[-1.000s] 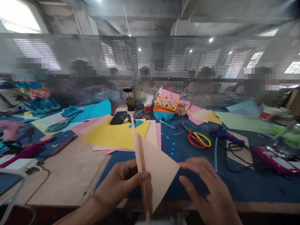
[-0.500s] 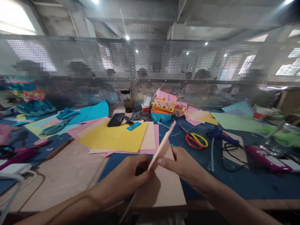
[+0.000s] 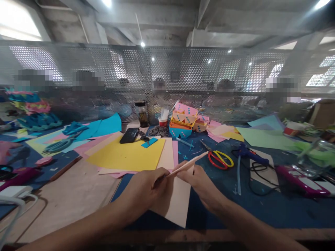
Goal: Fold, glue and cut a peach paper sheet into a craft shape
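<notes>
A peach sheet of paper [image 3: 180, 202] is between my two hands, with a folded, layered strip along its upper edge that is tilted up to the right. My left hand [image 3: 154, 183] pinches the strip's near left end, its fingers partly hidden behind the paper. With thumb in front and fingers behind, my right hand [image 3: 196, 179] grips the strip nearer its right end. The sheet's flat part hangs down toward the table's front edge, shadowed by my left hand. Scissors [image 3: 219, 158] with one red and one yellow handle lie beyond my right hand.
Yellow paper [image 3: 128, 151] covers peach and pink sheets to the left, with a black phone [image 3: 129, 135] on top. Folded decorated paper pieces [image 3: 183, 116] are stacked at the back. A blue glue gun [image 3: 251, 153] with a cord lies right. A perforated metal screen [image 3: 178, 66] stands behind.
The folded strip has tipped from steep to a lower slant toward the right. The sheet's hanging part has swung and shows narrower. Both hands keep their grip.
</notes>
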`<act>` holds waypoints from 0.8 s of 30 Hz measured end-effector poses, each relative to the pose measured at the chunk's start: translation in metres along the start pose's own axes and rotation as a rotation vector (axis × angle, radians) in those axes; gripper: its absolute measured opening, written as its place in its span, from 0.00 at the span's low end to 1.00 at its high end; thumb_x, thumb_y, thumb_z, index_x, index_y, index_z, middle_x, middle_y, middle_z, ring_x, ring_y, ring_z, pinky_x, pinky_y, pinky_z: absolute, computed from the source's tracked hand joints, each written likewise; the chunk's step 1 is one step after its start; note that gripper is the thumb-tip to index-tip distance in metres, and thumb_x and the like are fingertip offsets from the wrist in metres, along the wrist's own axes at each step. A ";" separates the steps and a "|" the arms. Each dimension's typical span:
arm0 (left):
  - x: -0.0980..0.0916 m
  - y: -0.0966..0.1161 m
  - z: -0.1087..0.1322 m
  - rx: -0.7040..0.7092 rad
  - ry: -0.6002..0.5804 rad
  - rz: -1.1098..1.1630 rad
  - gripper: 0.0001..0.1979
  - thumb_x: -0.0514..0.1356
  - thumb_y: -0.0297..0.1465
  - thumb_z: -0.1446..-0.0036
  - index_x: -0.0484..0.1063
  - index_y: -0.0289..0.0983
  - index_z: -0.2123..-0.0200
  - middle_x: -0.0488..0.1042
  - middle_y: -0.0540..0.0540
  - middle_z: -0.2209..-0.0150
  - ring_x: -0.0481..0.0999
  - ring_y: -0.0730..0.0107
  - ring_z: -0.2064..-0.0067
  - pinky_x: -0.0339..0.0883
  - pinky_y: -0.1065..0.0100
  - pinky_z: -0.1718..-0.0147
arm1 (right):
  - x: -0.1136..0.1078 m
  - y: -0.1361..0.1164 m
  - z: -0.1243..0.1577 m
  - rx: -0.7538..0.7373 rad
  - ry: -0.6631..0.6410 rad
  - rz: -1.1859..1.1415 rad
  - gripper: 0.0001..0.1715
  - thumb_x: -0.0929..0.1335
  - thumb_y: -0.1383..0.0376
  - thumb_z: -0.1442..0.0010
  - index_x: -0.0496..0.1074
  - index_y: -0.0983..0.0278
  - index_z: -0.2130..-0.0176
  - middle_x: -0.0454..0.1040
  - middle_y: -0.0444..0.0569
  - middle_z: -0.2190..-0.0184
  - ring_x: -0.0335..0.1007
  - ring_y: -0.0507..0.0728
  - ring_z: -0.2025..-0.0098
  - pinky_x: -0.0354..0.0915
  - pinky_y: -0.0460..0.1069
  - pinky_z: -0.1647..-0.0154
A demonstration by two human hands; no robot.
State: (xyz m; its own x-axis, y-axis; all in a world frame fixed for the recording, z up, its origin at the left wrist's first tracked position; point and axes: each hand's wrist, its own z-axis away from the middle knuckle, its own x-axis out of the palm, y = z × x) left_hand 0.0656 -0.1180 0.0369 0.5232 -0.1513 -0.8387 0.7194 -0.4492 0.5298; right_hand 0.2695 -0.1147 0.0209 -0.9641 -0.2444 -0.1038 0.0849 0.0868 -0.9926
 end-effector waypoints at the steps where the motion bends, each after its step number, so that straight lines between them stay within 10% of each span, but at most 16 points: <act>1: 0.000 -0.002 -0.002 0.003 0.012 -0.008 0.13 0.50 0.35 0.33 0.73 0.40 0.62 0.76 0.50 0.70 0.72 0.68 0.69 0.54 0.70 0.71 | -0.001 0.003 -0.001 0.010 -0.005 0.022 0.14 0.68 0.59 0.39 0.77 0.67 0.60 0.78 0.49 0.64 0.72 0.57 0.61 0.63 0.48 0.64; 7: 0.001 -0.022 -0.015 -0.036 0.036 -0.120 0.14 0.48 0.35 0.32 0.73 0.40 0.62 0.78 0.47 0.67 0.76 0.64 0.65 0.56 0.68 0.69 | -0.006 0.010 0.014 -0.016 -0.142 0.488 0.20 0.63 0.56 0.31 0.74 0.66 0.68 0.77 0.46 0.74 0.71 0.52 0.75 0.60 0.46 0.72; 14: 0.013 -0.028 -0.024 0.014 -0.020 -0.162 0.14 0.50 0.34 0.33 0.72 0.38 0.68 0.77 0.46 0.69 0.75 0.64 0.67 0.57 0.68 0.69 | -0.008 -0.020 0.019 -0.600 0.079 1.135 0.13 0.62 0.62 0.29 0.74 0.62 0.60 0.75 0.50 0.61 0.67 0.60 0.55 0.57 0.54 0.54; 24: 0.018 -0.037 -0.028 0.063 -0.089 -0.043 0.16 0.50 0.36 0.32 0.77 0.40 0.59 0.81 0.43 0.61 0.79 0.61 0.61 0.64 0.68 0.64 | -0.018 -0.014 -0.009 -0.477 -0.117 1.161 0.10 0.67 0.61 0.31 0.76 0.61 0.53 0.78 0.47 0.58 0.71 0.58 0.55 0.61 0.53 0.55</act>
State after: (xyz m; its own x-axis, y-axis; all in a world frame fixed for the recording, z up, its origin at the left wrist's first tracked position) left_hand 0.0614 -0.0792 0.0055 0.4475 -0.2072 -0.8700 0.7091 -0.5107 0.4863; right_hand 0.2835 -0.1028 0.0369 -0.3522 0.1279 -0.9271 0.7428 0.6408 -0.1938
